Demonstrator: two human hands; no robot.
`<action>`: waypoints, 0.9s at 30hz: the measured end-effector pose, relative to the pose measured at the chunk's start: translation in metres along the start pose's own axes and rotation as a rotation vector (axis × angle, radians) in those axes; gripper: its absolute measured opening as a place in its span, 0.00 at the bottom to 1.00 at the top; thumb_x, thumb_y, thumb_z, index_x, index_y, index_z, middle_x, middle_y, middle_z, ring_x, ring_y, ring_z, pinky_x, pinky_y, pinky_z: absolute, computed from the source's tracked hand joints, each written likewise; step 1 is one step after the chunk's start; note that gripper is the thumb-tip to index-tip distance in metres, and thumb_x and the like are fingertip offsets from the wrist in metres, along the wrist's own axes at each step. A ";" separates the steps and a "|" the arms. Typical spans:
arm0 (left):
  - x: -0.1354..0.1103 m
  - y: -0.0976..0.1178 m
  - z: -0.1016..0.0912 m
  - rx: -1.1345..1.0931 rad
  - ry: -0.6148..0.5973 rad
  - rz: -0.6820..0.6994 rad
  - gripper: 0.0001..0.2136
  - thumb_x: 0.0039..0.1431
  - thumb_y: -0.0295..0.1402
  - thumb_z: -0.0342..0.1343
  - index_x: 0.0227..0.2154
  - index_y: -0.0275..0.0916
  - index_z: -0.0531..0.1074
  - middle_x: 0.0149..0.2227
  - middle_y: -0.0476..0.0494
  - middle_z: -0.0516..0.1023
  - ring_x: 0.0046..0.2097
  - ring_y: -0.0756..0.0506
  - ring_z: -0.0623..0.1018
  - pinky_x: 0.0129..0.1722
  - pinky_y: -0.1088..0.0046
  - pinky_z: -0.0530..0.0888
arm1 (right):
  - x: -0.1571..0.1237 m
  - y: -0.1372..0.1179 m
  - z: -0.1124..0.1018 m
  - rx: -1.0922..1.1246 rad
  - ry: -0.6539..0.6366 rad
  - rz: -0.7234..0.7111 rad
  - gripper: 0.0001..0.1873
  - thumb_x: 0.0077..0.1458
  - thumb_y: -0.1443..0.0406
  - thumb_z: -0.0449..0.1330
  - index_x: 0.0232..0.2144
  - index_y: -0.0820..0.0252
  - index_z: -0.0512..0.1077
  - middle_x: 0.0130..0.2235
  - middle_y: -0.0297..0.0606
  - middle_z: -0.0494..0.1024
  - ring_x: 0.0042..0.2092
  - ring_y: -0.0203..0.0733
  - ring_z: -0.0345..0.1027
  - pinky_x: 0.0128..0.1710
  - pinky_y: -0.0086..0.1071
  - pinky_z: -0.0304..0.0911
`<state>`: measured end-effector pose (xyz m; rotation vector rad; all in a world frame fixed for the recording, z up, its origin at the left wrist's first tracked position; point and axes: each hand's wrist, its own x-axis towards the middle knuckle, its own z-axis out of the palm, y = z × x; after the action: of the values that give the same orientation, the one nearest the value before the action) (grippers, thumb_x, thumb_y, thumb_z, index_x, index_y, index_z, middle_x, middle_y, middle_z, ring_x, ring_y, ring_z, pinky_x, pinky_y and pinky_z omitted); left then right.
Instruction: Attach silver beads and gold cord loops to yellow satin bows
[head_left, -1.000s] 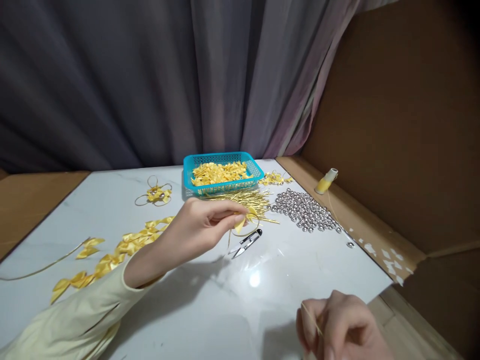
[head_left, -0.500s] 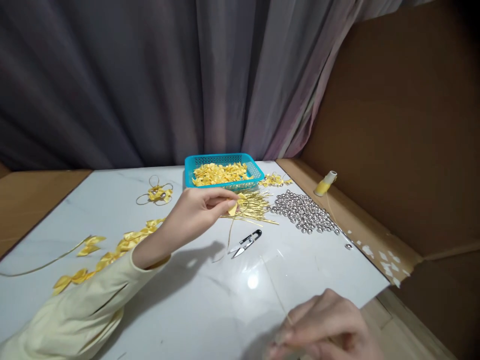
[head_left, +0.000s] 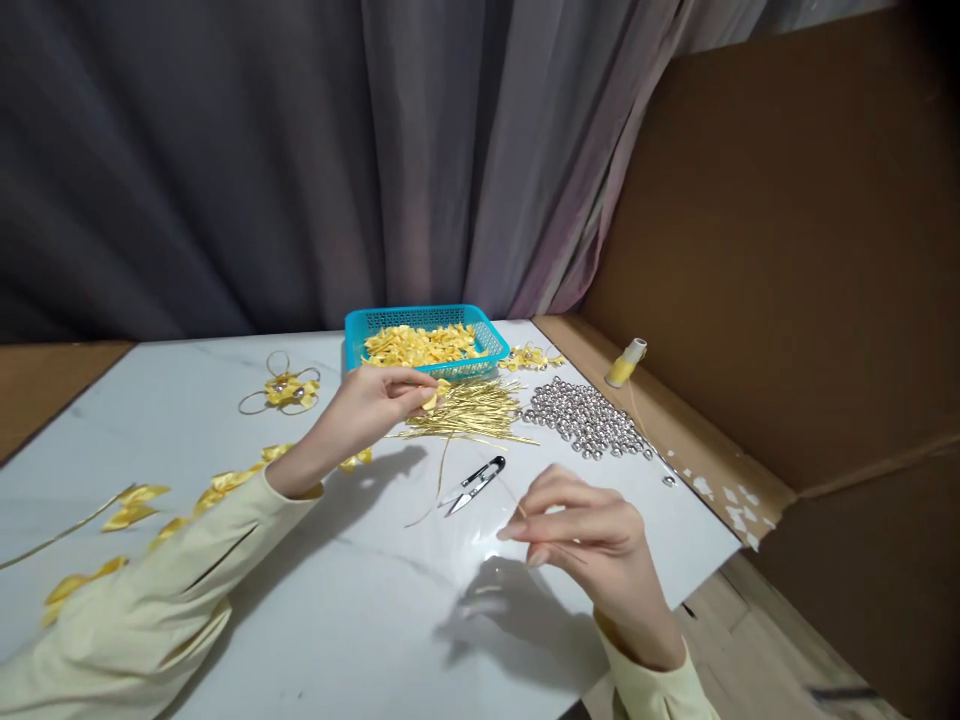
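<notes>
My left hand (head_left: 375, 405) pinches a yellow ribbon bow (head_left: 430, 402) between thumb and fingertips, above a bundle of gold cords (head_left: 480, 410). At the lower right, my right hand (head_left: 585, 525) hovers over the white table with its fingers closed on a thin thread (head_left: 523, 509); most of the thread's run is too fine to follow. Black-handled thread snips (head_left: 477, 486) lie on the table between the hands, blades toward me. Past my left hand stands a blue basket (head_left: 351, 345) filled with yellow bows (head_left: 424, 345).
A heap of silver beads (head_left: 585, 415) covers the table's right side. A thread spool (head_left: 626, 362) stands on the cardboard beyond the edge. Bow-and-loop pieces (head_left: 289, 390) lie at the back left, and a row of yellow bows (head_left: 225, 487) runs behind my left forearm.
My right hand has risen from the bottom edge, up and away from me. My left hand keeps its pinch on the bow. The whole view has shifted slightly.
</notes>
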<state>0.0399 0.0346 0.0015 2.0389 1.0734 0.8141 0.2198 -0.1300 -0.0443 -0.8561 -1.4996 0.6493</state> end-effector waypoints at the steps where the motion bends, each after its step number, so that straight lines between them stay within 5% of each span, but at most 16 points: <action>1: -0.001 0.001 0.000 -0.020 -0.005 0.008 0.07 0.51 0.34 0.58 0.30 0.36 0.77 0.26 0.44 0.81 0.30 0.46 0.80 0.27 0.77 0.76 | 0.003 0.000 -0.003 -0.074 0.009 -0.035 0.07 0.50 0.64 0.63 0.33 0.50 0.78 0.36 0.40 0.79 0.38 0.44 0.70 0.39 0.42 0.66; 5: -0.009 0.011 -0.002 -0.100 -0.046 0.025 0.08 0.52 0.35 0.58 0.32 0.36 0.77 0.30 0.43 0.82 0.32 0.47 0.80 0.32 0.76 0.77 | 0.013 -0.004 -0.012 -0.105 -0.046 -0.080 0.10 0.51 0.66 0.62 0.37 0.47 0.77 0.45 0.37 0.76 0.50 0.48 0.64 0.51 0.49 0.58; 9: -0.023 0.028 -0.003 -0.137 -0.071 0.044 0.09 0.52 0.36 0.59 0.33 0.38 0.77 0.35 0.43 0.81 0.35 0.48 0.79 0.33 0.78 0.77 | 0.029 -0.014 -0.019 -0.095 -0.069 0.095 0.10 0.54 0.68 0.59 0.37 0.51 0.77 0.33 0.35 0.80 0.42 0.44 0.70 0.44 0.43 0.65; 14: -0.041 0.041 -0.004 -0.154 -0.055 0.107 0.06 0.52 0.34 0.58 0.32 0.42 0.78 0.31 0.51 0.81 0.31 0.53 0.78 0.30 0.85 0.74 | 0.051 -0.025 -0.024 -0.224 -0.170 0.321 0.07 0.51 0.64 0.61 0.33 0.61 0.74 0.27 0.37 0.80 0.31 0.39 0.74 0.33 0.32 0.69; 18: -0.048 0.041 -0.003 -0.187 -0.044 0.154 0.05 0.53 0.32 0.58 0.32 0.44 0.77 0.33 0.54 0.81 0.32 0.54 0.77 0.30 0.89 0.72 | 0.057 -0.028 -0.020 -0.365 -0.146 0.197 0.08 0.51 0.64 0.61 0.23 0.63 0.74 0.24 0.37 0.78 0.26 0.37 0.72 0.24 0.26 0.66; 27: -0.050 0.043 -0.003 -0.177 -0.042 0.153 0.04 0.53 0.33 0.58 0.32 0.42 0.76 0.30 0.53 0.79 0.29 0.54 0.76 0.26 0.86 0.71 | 0.056 -0.025 -0.015 -0.470 -0.173 -0.011 0.08 0.54 0.71 0.56 0.33 0.64 0.76 0.25 0.35 0.78 0.27 0.33 0.71 0.29 0.24 0.64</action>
<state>0.0332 -0.0262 0.0270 1.9954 0.7993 0.9063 0.2309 -0.0995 0.0100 -1.1678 -1.8505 0.3703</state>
